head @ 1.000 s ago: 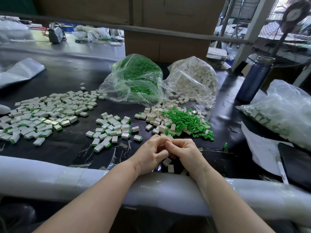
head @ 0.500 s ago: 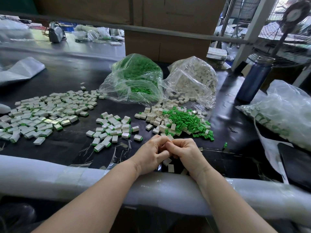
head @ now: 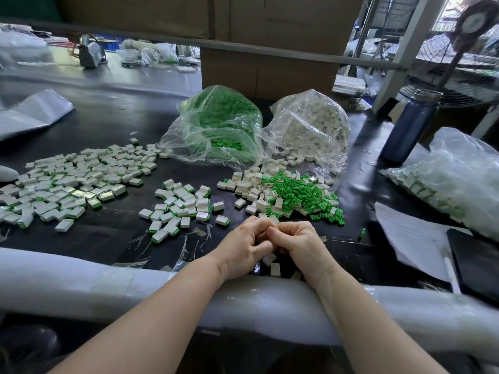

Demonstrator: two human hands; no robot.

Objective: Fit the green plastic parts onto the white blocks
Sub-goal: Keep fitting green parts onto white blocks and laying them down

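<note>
**Operator:** Head view, risks first, working left to right. What can fail from this position?

**Technician:** Finished blocks (head: 67, 182) lie in a wide spread at far left on the counter (head: 113, 125), with a smaller finished group (head: 181, 206) toward the middle. A forearm sweeping sideways could, in my judgement, push these into the unassembled stock and mix the lots. Centre-right, loose white blocks (head: 248, 187) touch the pile of green plastic parts (head: 299, 195); some whites sit among the greens, so a wrong pick is plausible. Three loose white blocks (head: 272, 264) lie directly under the wrists, near the padded counter edge (head: 81, 279); a wrist shift could knock them off. The joint itself is hidden, so a tilted or half-seated green part would go unnoticed until release.

**Operator:** State of each hand?

**Technician:** Left hand (head: 243, 248): fingers curled tight, thumb side meeting the other hand. Right hand (head: 298, 245): likewise curled, knuckles up, fingertips pressed against the left. Both are closed together around something small. A sliver of white shows at the top of the clasp; I cannot tell whether it is held or lies behind. No green part is visible in the grip.

**Operator:** Supply location?

**Technician:** Bag of green parts (head: 221, 125) and bag of white blocks (head: 313, 125) stand far centre, touching each other.
</note>
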